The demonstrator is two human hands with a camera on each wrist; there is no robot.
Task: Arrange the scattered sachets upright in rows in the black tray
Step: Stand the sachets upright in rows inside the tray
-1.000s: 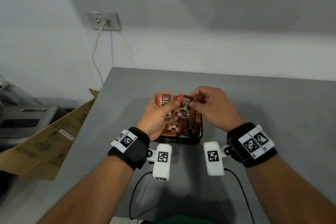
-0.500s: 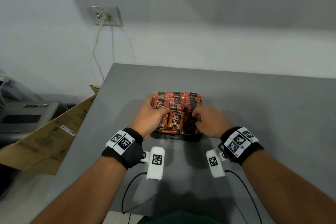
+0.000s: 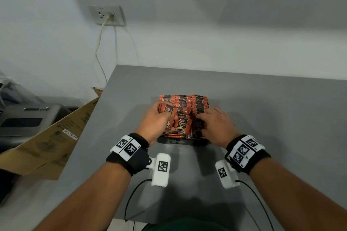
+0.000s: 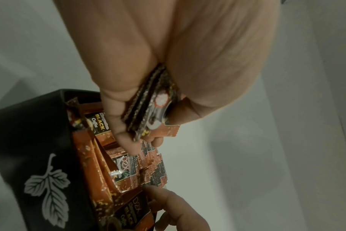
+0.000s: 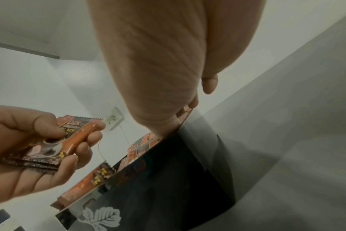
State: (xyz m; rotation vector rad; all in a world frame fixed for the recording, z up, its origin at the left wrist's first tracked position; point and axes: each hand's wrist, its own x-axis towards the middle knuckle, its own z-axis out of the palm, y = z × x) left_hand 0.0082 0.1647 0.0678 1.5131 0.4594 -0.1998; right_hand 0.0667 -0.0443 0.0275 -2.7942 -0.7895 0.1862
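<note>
The black tray (image 3: 199, 143) with a white leaf print stands on the grey table, packed with rows of upright orange sachets (image 3: 187, 102). My left hand (image 3: 159, 118) hovers over the tray's left front and grips a small stack of sachets (image 4: 154, 106) between thumb and fingers. At the tray's right front, my right hand (image 3: 211, 124) reaches down and pinches the top of a sachet (image 3: 199, 125) standing in the front row. In the right wrist view the tray wall (image 5: 168, 179) hides the right fingertips. A few sachets (image 3: 173, 135) lie flat along the front.
The table's (image 3: 272, 110) left edge is close to the tray, with a cardboard box (image 3: 47, 142) and a grey machine (image 3: 24, 120) beyond it. A wall socket (image 3: 107, 15) with a cable is on the wall behind. Wrist-camera cables (image 3: 131, 199) trail at the near edge.
My right hand has brought a sachet down from above the tray into the right front row. The left hand has lowered slightly, still holding its stack.
</note>
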